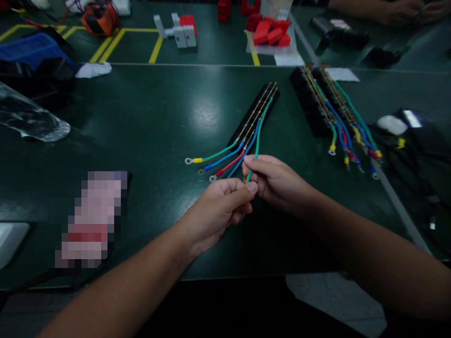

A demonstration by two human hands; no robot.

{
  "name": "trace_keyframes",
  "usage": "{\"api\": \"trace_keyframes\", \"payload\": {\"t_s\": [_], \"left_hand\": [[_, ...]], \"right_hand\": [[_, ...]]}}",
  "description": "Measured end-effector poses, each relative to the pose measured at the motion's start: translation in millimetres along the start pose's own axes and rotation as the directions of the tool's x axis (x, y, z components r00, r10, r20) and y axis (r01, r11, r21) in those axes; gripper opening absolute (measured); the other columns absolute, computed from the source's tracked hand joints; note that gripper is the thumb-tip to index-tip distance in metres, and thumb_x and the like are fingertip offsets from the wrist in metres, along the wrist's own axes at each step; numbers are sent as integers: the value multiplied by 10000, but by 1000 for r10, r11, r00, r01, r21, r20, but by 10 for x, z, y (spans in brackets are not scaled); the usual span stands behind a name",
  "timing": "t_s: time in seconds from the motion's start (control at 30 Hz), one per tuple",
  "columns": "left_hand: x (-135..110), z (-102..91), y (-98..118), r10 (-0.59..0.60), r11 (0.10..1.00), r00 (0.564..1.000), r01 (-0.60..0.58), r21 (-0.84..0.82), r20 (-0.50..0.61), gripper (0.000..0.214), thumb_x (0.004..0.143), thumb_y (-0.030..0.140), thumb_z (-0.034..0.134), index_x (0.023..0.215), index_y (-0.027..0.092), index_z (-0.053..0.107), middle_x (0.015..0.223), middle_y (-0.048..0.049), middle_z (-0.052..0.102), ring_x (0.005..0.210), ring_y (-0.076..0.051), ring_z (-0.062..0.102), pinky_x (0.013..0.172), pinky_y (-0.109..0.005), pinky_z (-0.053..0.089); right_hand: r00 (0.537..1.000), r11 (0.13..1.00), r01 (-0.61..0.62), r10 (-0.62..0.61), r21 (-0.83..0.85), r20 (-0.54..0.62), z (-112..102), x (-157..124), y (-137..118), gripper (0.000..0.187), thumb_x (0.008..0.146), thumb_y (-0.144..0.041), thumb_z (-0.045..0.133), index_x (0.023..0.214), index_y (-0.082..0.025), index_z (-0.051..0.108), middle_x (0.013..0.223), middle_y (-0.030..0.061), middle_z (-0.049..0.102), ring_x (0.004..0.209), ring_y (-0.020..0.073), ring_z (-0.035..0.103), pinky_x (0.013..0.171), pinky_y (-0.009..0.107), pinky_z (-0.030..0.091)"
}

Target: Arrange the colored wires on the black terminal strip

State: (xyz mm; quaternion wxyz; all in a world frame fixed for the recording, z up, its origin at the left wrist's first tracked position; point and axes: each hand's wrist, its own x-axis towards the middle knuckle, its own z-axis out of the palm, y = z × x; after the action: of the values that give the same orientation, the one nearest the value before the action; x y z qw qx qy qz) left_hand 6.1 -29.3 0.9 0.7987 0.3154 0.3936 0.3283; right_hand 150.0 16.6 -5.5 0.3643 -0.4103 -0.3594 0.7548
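A black strip [252, 111] with thin brass-coloured bars lies slanted on the dark green table. From its near end fan a green wire [220, 152] with a yellow-sleeved ring lug, a blue wire [225, 157] and a red wire [232, 162], each with a ring lug. Another blue wire [235, 170] runs behind my left hand, its end hidden. A longer green wire [259, 129] comes down the strip's right side. My right hand [273, 180] pinches this wire near its lower end. My left hand [227, 202] is closed at the wire's tip, with fingers covering the end.
Two similar wired strips [312, 103] lie to the right. Red parts [269, 33] and grey blocks [185, 36] sit at the back. On the left are a pixelated phone-shaped object [93, 216], a clear plastic-wrapped item [31, 112] and a blue bin [33, 49]. Another person's hands [412, 10] show top right.
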Motion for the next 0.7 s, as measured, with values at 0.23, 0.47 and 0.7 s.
{"api": "trace_keyframes", "payload": {"t_s": [0.23,0.47,0.7], "left_hand": [[-2,0,-1,-51,999,999,52,-16,18,190,865,319,619,812,137,599,653,16,598,523,-32,489,461,-130,332],[4,2,-14,28,1000,1000,-28,12,8,269,861,325,628,702,126,544,546,51,519,422,-4,361,408,-144,229],[-14,-1,-8,-48,999,999,48,-20,14,178,883,299,601,814,135,596,645,22,598,513,-23,486,452,-115,344]], "right_hand": [[1000,1000,-26,26,-5,14,-17,1,8,247,830,-321,627,665,-147,570,442,-58,442,351,65,437,362,162,353],[1000,1000,0,0,-20,-15,3,10,-1,265,847,-299,620,637,-145,566,451,-54,438,372,52,424,377,147,351],[1000,1000,-19,19,-6,14,-12,4,11,255,852,-311,606,659,-147,571,433,-55,441,345,68,445,353,157,360]]}}
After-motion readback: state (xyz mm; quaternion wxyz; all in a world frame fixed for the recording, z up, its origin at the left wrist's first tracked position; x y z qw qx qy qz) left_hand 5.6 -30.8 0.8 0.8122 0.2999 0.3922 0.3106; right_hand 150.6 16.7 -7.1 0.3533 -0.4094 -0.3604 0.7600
